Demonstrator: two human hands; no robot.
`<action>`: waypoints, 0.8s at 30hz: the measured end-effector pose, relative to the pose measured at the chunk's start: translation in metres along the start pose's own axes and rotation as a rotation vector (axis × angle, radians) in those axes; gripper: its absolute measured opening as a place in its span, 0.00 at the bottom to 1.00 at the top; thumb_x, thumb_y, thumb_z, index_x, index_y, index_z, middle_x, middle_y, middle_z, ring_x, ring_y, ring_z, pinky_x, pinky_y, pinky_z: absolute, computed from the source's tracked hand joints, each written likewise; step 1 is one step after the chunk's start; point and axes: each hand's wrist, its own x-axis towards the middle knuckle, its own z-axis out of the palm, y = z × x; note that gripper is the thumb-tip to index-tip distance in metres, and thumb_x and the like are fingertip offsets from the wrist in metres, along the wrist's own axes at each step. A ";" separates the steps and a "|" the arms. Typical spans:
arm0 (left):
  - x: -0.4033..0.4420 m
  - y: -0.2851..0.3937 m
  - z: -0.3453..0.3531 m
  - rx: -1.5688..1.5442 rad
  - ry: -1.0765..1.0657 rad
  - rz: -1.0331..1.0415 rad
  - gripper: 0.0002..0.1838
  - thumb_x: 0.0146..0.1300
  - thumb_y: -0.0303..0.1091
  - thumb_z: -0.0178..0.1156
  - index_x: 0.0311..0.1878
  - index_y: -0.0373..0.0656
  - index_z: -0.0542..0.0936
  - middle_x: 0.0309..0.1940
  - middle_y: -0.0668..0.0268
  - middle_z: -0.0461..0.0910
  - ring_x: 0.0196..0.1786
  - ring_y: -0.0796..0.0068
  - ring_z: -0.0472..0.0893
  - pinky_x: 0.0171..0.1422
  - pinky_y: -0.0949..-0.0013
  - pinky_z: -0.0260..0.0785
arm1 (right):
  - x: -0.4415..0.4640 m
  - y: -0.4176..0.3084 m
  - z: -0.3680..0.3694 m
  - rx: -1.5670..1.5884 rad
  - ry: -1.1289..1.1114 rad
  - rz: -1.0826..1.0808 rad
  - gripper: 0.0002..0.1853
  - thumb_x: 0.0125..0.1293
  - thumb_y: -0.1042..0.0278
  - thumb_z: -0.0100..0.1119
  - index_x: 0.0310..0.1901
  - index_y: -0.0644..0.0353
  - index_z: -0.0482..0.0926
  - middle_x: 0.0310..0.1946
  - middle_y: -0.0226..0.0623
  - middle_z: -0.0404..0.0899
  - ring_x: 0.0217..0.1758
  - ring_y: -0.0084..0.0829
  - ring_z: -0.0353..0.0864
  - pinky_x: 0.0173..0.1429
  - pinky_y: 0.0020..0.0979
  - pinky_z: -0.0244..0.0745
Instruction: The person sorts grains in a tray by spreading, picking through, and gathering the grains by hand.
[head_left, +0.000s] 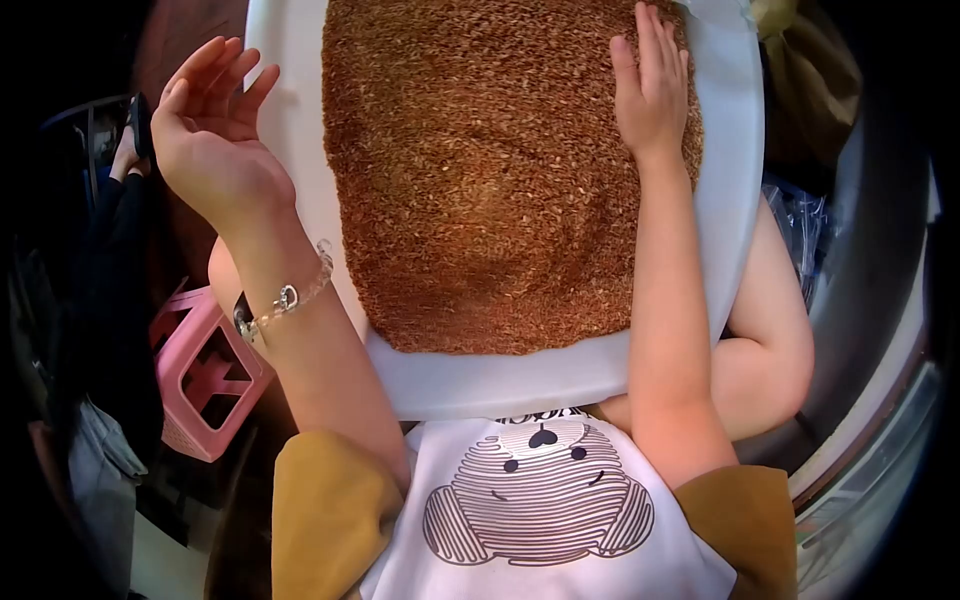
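A thick layer of small reddish-brown seeds or grains [480,180] covers most of a white plastic tray [500,385] in front of me. The exact kind of seed is hard to make out. My right hand [652,95] lies flat along the right side of the layer, fingers stretched forward and holding nothing. Off the tray's left edge, my left hand [222,145] is raised with the palm turned up. Its fingers are loosely bent and apart, with nothing visible in them. A beaded bracelet [288,297] circles the left wrist.
A pink plastic stool [215,370] stands on the floor to the left. Further left, another person's hand [125,155] holds a dark object. Clear plastic bags [798,235] lie beyond the tray's right side, and a brownish sack [815,85] sits at the upper right.
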 end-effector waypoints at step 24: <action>0.034 -0.007 -0.065 -0.589 -0.196 -0.282 0.19 0.61 0.23 0.40 0.49 0.19 0.74 0.47 0.43 0.76 0.49 0.52 0.79 0.58 0.57 0.78 | 0.064 -0.111 0.088 0.027 0.027 -0.102 0.34 0.73 0.42 0.41 0.64 0.68 0.69 0.67 0.53 0.67 0.74 0.48 0.61 0.80 0.47 0.40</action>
